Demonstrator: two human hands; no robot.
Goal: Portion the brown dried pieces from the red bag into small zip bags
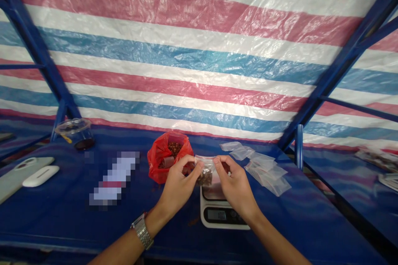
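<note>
Small clear zip bag point(205, 172), brown pieces inside, held over a digital kitchen scale point(217, 217). Left hand point(178, 184) and right hand point(236, 184): each grip closed, pinching one upper corner. Nearby on a blue-covered table point(62, 223): red plastic bag point(168, 157) of brown pieces, behind the left hand; loose clear zip bags point(259, 167), behind the right.

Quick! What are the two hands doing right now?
Left hand: closed, pinching the top of a small clear zip bag.
Right hand: closed, pinching the other side of that bag's top.

Red bag point(169, 158) blocks left; zip bags point(264, 169) right; scale point(224, 215) below
</note>
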